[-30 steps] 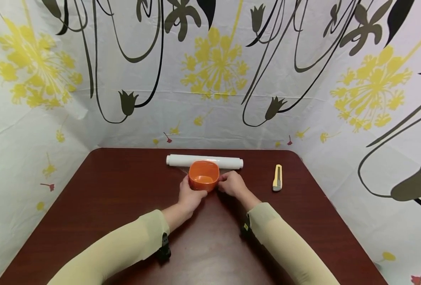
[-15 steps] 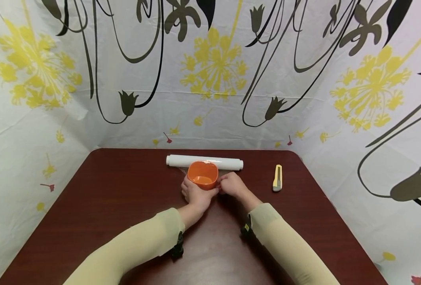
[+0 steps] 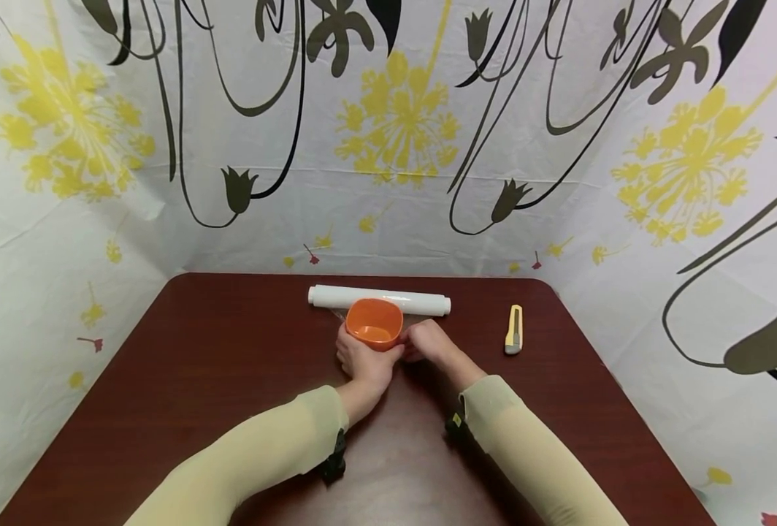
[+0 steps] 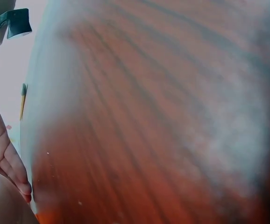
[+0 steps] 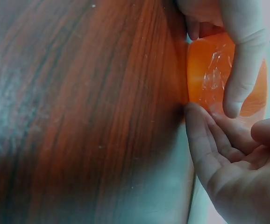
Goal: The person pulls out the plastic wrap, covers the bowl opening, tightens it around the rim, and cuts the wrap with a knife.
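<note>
An orange bowl stands toward the back of the table, its opening facing up. My left hand holds it from the near left, with the thumb lying across the front wall. Crinkled clear cling film clings to the bowl's side in the right wrist view. Close at the bowl's right side, my right hand has its fingers bent and pinches the film low by the wall. Behind the bowl lies a white roll of cling film, with clear film showing between roll and bowl. The left hand hides part of the bowl.
A yellow utility knife lies to the right of the roll. The dark red-brown table has rounded back corners. Patterned white sheeting hangs behind the table and along both sides.
My left hand has slid rightward around the bowl's near side, its thumb now reaching close to the right hand. The bowl shifted very slightly left; my right hand stays near the same spot.
</note>
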`<action>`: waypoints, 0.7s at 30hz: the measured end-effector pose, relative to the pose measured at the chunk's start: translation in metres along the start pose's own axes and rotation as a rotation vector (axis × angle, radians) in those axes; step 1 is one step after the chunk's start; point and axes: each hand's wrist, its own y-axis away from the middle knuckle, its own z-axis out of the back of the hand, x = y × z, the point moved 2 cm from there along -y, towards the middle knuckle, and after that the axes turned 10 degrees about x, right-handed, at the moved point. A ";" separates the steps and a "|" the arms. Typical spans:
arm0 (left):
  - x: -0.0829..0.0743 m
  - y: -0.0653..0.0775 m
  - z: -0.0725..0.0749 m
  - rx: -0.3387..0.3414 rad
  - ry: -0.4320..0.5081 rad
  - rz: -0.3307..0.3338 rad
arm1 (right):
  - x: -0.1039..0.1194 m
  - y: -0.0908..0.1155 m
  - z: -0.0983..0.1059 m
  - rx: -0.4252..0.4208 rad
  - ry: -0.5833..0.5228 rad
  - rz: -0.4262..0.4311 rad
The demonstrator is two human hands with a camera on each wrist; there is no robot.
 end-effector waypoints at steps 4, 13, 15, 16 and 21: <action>0.002 -0.002 -0.004 -0.035 -0.019 -0.002 | 0.000 0.000 0.001 0.027 0.000 -0.014; 0.003 -0.005 -0.006 -0.082 -0.051 0.018 | 0.003 0.002 0.004 0.108 -0.038 -0.045; 0.002 -0.005 -0.006 -0.078 -0.057 0.019 | 0.004 0.003 0.004 0.119 -0.044 -0.048; 0.002 -0.006 -0.005 -0.074 -0.063 0.020 | 0.005 0.004 0.004 0.124 -0.045 -0.050; 0.001 -0.006 0.000 -0.046 -0.091 0.008 | 0.004 0.005 0.003 0.148 -0.074 -0.067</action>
